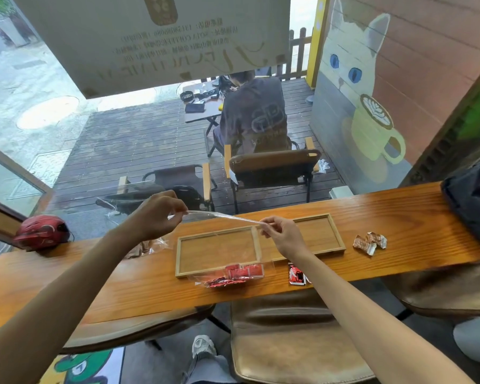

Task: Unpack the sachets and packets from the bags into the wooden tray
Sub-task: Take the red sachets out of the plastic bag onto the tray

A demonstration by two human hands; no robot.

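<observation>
My left hand (157,214) and my right hand (281,234) pinch the two ends of a clear plastic bag (222,216), stretched flat in the air above the wooden tray (341,239). The tray has two compartments and lies on the wooden counter (122,286). Red sachets (237,274) hang in the bottom of the clear bag over the tray's near edge. A red and white packet (296,274) lies on the counter near my right wrist. Brown crumpled sachets (369,241) rest to the right of the tray. Another clear bag (147,246) with brown contents sits left of the tray.
A red helmet (40,231) sits at the counter's far left end. A dark bag (471,209) lies at the right end. Leather stools (288,336) stand under the counter. Behind the window a person (252,115) sits on a deck with chairs.
</observation>
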